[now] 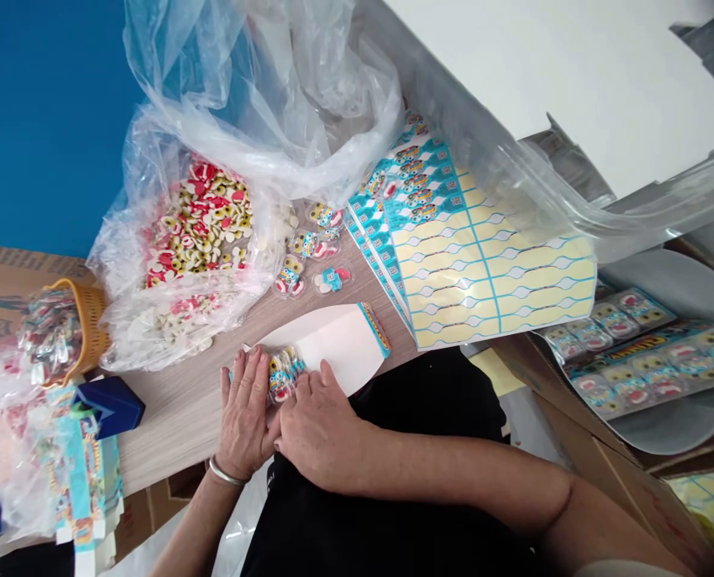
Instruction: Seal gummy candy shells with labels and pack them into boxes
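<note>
A row of small clear gummy packs [285,373] stands pressed together on the white inside of an unfolded card box [338,346] at the table's front edge. My left hand [245,413] lies against the row's left side, fingers stretched out and close together. On the other side, my right hand [326,429] has its fingers bent around the packs, and its thumb side meets my left thumb. The lower part of the row is hidden by my hands. Several loose gummy packs [312,244] lie on the table just beyond the box.
A clear plastic bag [254,276] holds many red, white and yellow gummies. Printed label sheets [453,264] lie at the right, beneath a clear plastic bin [633,212]. At the left are an orange basket [92,320] of packs, a blue holder [113,407] and flat printed boxes [83,481].
</note>
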Motion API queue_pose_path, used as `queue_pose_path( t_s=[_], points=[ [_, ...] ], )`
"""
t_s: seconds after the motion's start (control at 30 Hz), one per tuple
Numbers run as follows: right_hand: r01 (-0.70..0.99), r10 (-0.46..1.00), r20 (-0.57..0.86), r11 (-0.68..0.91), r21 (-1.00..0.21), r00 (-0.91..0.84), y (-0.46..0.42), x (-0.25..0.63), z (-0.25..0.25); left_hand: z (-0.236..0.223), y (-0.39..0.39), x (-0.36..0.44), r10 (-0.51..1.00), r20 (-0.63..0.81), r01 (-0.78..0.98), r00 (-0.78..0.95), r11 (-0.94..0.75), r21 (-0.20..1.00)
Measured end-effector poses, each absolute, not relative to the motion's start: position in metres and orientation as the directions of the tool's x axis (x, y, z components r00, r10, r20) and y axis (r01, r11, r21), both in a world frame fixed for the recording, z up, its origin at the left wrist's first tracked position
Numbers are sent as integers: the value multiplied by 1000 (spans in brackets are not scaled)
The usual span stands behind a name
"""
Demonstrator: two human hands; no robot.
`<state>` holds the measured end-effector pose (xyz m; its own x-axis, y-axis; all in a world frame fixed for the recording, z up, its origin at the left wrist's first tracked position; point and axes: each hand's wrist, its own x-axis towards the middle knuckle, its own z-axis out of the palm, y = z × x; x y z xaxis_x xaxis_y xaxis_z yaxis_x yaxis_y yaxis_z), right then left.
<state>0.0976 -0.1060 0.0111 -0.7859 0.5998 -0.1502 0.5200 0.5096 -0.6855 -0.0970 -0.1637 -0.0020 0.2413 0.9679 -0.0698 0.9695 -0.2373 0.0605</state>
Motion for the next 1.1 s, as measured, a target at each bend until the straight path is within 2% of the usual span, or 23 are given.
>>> queue_pose_path(
  t_s=[0.1, 0.3, 0.47, 0.57, 0.67, 0.83, 0.93, 1.1],
  points=[
    [501, 604, -126, 505, -703, -787, -105, 100, 12, -3, -163, -97, 968, -67, 969, 244, -239, 66],
    [519, 584, -177, 493, -698, -792, -105, 100, 17, -3, -162, -95, 969, -66, 970, 238, -233, 67],
    [520, 667, -56, 522, -676, -743, -83, 125, 32, -2, -162, -94, 970, -55, 971, 237, -234, 54],
    [661, 779, -49, 495, -565, -625, -37, 146, 41, -3, -162, -95, 973, -21, 973, 228, -227, 51],
    [788, 838, -71, 476, -391, -541, 18, 151, 39, -4, -162, -96, 977, 10, 976, 213, -213, 43],
    [755, 738, -169, 620, -213, -653, 66, 127, 18, -4, -164, -95, 975, 63, 976, 214, -216, 37],
    [754, 731, -183, 644, -133, -657, 66, 119, 13, -2, -163, -93, 969, 124, 975, 215, -221, 38],
    [751, 716, -240, 651, -111, -656, 58, 125, 19, -1, -162, -94, 956, 179, 966, 230, -247, 78]
  ],
)
